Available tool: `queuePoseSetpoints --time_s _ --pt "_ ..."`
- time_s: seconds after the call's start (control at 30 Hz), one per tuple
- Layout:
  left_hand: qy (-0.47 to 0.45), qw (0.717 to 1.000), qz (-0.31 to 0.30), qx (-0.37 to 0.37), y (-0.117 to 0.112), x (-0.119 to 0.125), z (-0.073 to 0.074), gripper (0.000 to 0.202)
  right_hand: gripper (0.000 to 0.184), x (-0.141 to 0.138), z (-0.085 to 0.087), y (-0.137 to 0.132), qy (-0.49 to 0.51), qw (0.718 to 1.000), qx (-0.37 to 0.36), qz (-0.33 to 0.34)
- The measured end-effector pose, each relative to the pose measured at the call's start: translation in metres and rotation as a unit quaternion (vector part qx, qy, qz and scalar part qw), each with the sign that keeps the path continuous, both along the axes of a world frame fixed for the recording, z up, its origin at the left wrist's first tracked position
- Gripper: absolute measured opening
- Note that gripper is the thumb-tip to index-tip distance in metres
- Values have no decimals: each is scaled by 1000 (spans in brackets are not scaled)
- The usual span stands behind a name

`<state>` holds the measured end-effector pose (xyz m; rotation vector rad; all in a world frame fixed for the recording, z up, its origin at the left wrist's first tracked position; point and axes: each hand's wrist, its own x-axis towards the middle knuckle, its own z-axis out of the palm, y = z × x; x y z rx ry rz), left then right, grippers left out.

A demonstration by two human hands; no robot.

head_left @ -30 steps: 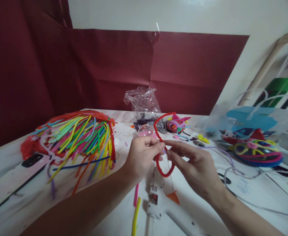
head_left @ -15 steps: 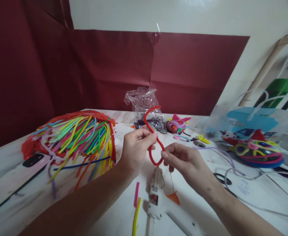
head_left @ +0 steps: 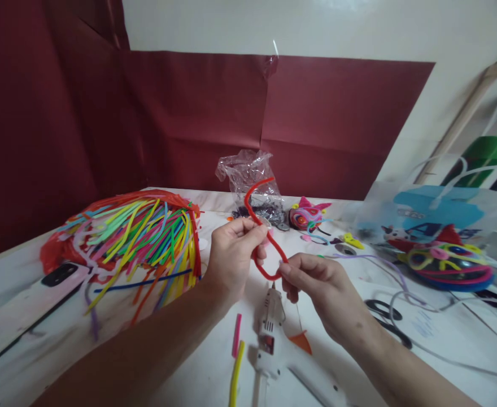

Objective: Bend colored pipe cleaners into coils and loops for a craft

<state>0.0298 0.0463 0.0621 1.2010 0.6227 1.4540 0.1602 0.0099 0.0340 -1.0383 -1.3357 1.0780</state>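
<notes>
A red pipe cleaner point(head_left: 277, 249) is bent into a loop, with one free end curving up above my hands. My left hand point(head_left: 235, 254) pinches it where the strands cross, between thumb and forefinger. On the loop's right side, my right hand point(head_left: 312, 277) grips it between thumb and fingertips. Just below the loop lies a white glue gun point(head_left: 269, 339), its nozzle pointing away from me. Beside the gun are a short pink piece point(head_left: 236, 335) and a yellow piece point(head_left: 237, 373) of pipe cleaner.
A heap of colourful pipe cleaners point(head_left: 147, 237) in red plastic lies left, near a phone point(head_left: 32, 316). Behind my hands stands a clear plastic bag point(head_left: 251, 175). Decorated pink point(head_left: 310, 215) and multicoloured point(head_left: 447, 257) craft pieces, black scissors point(head_left: 386, 314) and a cord point(head_left: 443, 356) lie right.
The loop has become flatter and wider as my right hand shifted slightly. The upper free end has moved a little left and up. Both hands keep their hold.
</notes>
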Motion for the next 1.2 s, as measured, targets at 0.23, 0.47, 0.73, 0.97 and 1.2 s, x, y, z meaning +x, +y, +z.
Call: queuePoseSetpoints --time_s 0.23,0.47,0.73,0.97,1.2 --pt "22 1000 -9 9 1 -3 3 17 27 -1 0 -1 -23 1000 0 -5" --pt "62 997 -41 -3 -2 1 -3 16 22 -4 5 0 -25 1000 2 -17" --pt "74 997 -16 19 2 2 -6 18 21 3 8 0 -51 997 43 -36" --pt "51 998 -29 2 3 3 -7 18 20 1 7 3 -56 998 -3 -29" --pt "22 999 -25 -12 0 3 -3 17 26 -8 1 1 -26 995 -70 61"
